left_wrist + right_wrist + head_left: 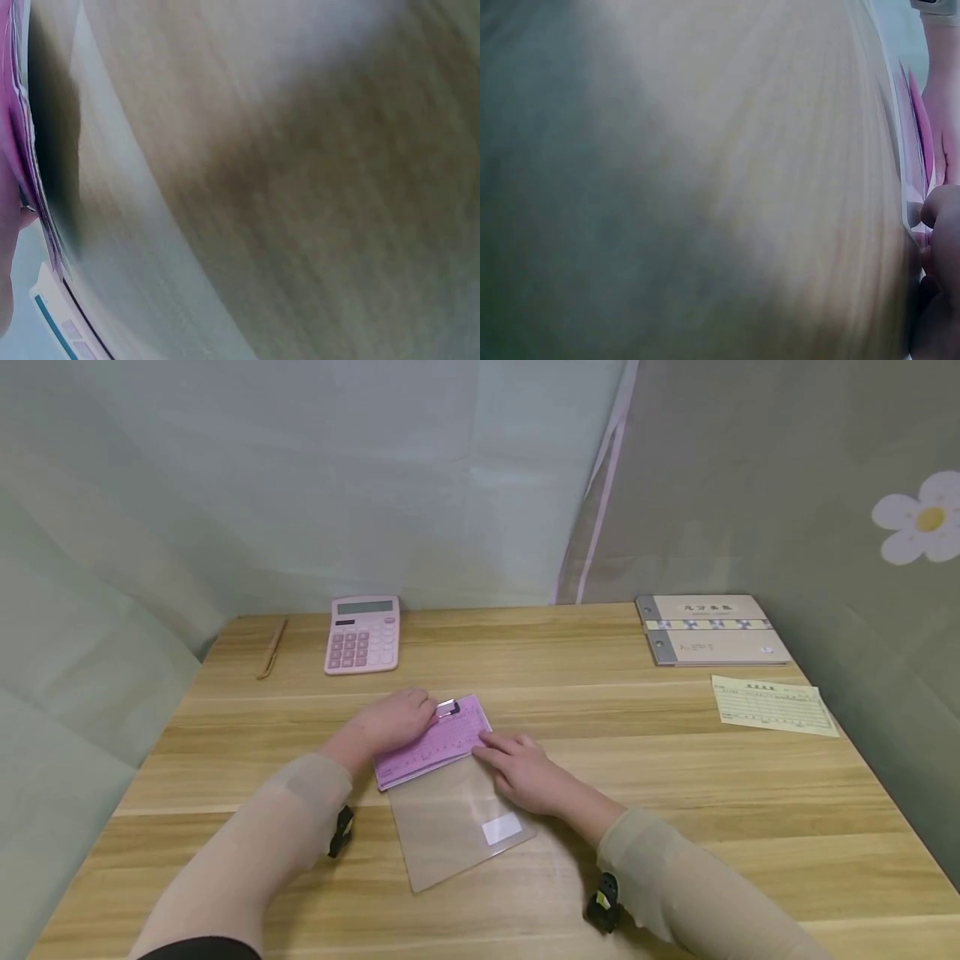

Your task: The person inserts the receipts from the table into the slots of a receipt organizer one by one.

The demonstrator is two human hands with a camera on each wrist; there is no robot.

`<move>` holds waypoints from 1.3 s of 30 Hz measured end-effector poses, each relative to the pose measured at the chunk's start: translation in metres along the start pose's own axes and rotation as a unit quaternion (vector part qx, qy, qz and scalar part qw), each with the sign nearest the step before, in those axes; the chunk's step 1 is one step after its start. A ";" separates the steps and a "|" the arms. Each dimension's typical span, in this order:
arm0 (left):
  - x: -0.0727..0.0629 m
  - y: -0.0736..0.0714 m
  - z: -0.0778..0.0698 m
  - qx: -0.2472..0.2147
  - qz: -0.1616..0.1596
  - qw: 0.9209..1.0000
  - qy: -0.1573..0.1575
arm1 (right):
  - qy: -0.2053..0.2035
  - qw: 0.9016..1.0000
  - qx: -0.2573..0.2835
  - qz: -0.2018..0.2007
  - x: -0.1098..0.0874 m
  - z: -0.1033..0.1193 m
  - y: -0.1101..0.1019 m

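A stack of pink printed slips [431, 750] with a metal clip [447, 708] at its far edge lies over the upper part of a clear plastic folder [442, 835]. My left hand [393, 720] bends over the stack's far left side and grips it beside the clip; its fingertips are partly hidden. At the right corner, my right hand [525, 768] pinches the slips' edge between thumb and fingers, above the folder. The folder bears a white label [502, 828]. Edge-on in the left wrist view, the slips [16, 127] show loosely layered sheets.
A pink calculator [363, 635] stands at the back left, beside a thin brown stick-like object [272, 648]. A bound pad [716, 629] lies at the back right, with yellow printed slips [776, 706] in front of it. Curtains hang behind the wooden table [637, 718].
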State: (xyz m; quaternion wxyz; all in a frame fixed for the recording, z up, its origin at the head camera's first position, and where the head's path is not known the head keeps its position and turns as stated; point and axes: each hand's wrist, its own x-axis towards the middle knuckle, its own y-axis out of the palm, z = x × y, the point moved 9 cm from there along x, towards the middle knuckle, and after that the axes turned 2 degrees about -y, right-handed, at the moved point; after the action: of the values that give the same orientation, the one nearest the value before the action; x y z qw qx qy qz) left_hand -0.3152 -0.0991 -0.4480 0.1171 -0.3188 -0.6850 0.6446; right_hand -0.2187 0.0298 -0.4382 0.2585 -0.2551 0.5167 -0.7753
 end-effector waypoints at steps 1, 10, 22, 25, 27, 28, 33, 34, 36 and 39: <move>0.000 0.000 0.001 -0.001 0.001 1.000 -0.003 | 0.003 1.000 0.001 0.003 0.000 0.000 0.000; -0.003 -0.002 -0.005 0.030 -0.026 0.999 0.025 | 0.021 1.000 0.019 0.006 -0.002 -0.003 0.001; -0.011 -0.002 -0.006 0.010 -0.117 0.993 0.026 | 0.001 0.999 0.042 0.012 -0.009 0.001 -0.004; -0.012 -0.002 -0.007 0.010 -0.128 0.991 0.030 | -0.015 0.999 0.036 0.016 -0.011 0.005 -0.003; -0.012 -0.003 -0.008 0.011 -0.136 0.990 0.037 | -0.023 0.999 0.033 0.016 -0.013 0.007 -0.004; -0.012 -0.003 -0.009 0.011 -0.140 0.989 0.040 | -0.026 0.999 0.031 0.018 -0.014 0.007 -0.004; -0.013 -0.004 -0.012 0.001 -0.147 0.988 0.056 | -0.021 0.998 0.035 0.039 -0.017 0.007 -0.003; -0.013 -0.003 -0.012 -0.001 -0.145 0.988 0.058 | -0.020 0.998 0.037 0.043 -0.018 0.007 -0.003; -0.014 -0.002 -0.012 -0.007 -0.139 0.988 0.061 | -0.020 0.998 0.041 0.048 -0.019 0.007 -0.002; -0.015 -0.002 -0.012 -0.011 -0.135 0.989 0.065 | -0.023 0.998 0.044 0.050 -0.020 0.007 -0.002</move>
State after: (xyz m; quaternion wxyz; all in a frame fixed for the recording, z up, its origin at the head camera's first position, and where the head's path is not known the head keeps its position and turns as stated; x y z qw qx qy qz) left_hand -0.2973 -0.0982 -0.4404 0.2435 -0.2661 -0.7194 0.5937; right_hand -0.1995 0.0394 -0.4366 0.3198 -0.2347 0.4883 -0.7773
